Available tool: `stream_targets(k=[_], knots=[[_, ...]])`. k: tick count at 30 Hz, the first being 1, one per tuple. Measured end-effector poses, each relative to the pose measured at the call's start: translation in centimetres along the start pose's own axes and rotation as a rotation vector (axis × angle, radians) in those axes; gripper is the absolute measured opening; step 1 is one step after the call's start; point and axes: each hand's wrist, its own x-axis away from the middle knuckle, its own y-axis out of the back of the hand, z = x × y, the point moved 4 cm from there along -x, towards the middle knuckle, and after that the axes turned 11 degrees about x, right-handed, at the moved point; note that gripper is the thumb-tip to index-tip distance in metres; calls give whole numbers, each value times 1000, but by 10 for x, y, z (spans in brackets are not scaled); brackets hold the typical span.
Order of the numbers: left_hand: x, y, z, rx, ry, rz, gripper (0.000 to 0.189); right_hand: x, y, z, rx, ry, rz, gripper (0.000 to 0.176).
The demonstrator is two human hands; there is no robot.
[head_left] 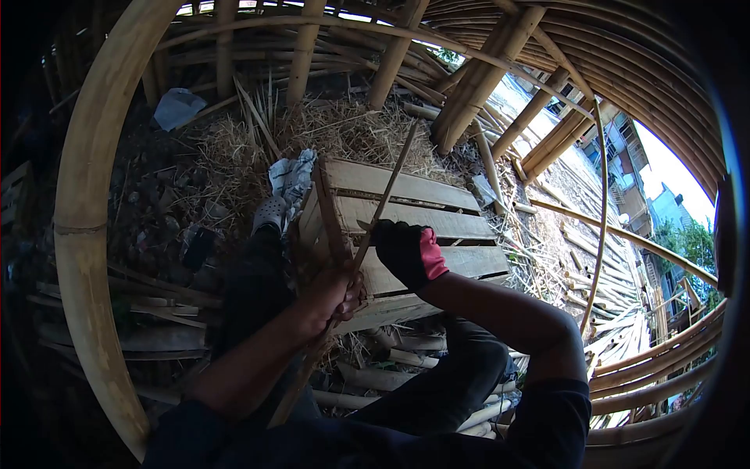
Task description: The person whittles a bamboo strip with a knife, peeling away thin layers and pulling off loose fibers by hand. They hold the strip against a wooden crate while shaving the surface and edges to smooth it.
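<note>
A long, thin bamboo strip (392,180) slants up from my lap across a wooden slatted crate (414,209). My bare left hand (332,293) is wrapped round it near the crate's left edge. My right hand (402,248), in a black and red glove, is closed just above and to the right of it. A short pointed blade of a knife (364,225) sticks out of the glove and meets the strip. The knife's handle is hidden in my fist. The crate stands between my legs, under both hands.
Thick bamboo posts (486,78) rise behind the crate, and a curved bamboo pole (82,227) stands close on my left. Shavings (344,129) litter the ground. A crumpled sheet (293,180) lies beside the crate. Cut bamboo lengths (594,270) are spread at the right.
</note>
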Motion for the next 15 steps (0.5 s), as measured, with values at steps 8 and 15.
stream_targets(k=[8, 15], knots=[[10, -5, 1, 15, 43, 7, 36, -18, -84, -45, -205, -407, 228, 13], [31, -23, 15, -54, 121, 90, 38, 41, -184, -249, -191, -821, 380, 27]])
